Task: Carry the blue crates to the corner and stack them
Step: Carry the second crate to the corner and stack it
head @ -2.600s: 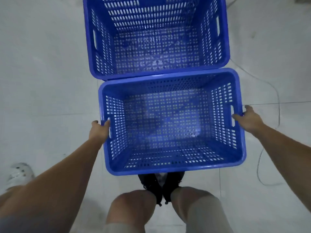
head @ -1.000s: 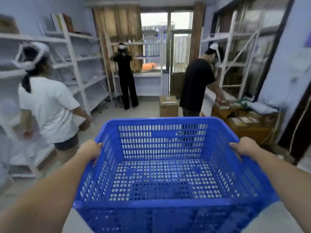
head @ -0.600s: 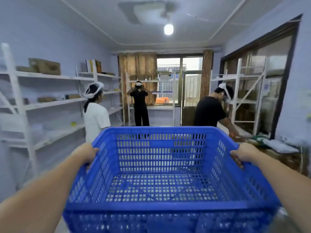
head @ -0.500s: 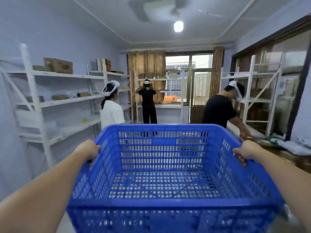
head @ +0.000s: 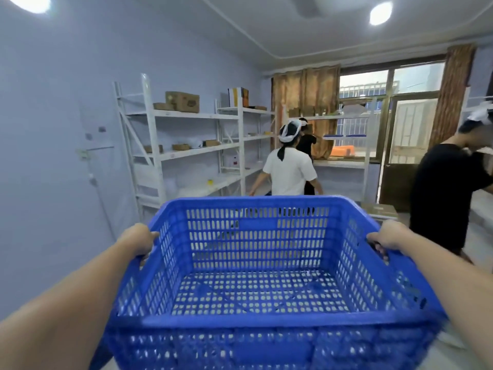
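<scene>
Aloft, blue crate [head: 256,263]; left hand [head: 138,243], right hand [head: 386,237] gripping side handles.

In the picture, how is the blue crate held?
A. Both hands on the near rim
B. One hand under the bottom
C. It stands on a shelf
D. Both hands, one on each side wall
D: the left hand and right hand grip opposite side walls of the blue crate, which is in the air.
</scene>
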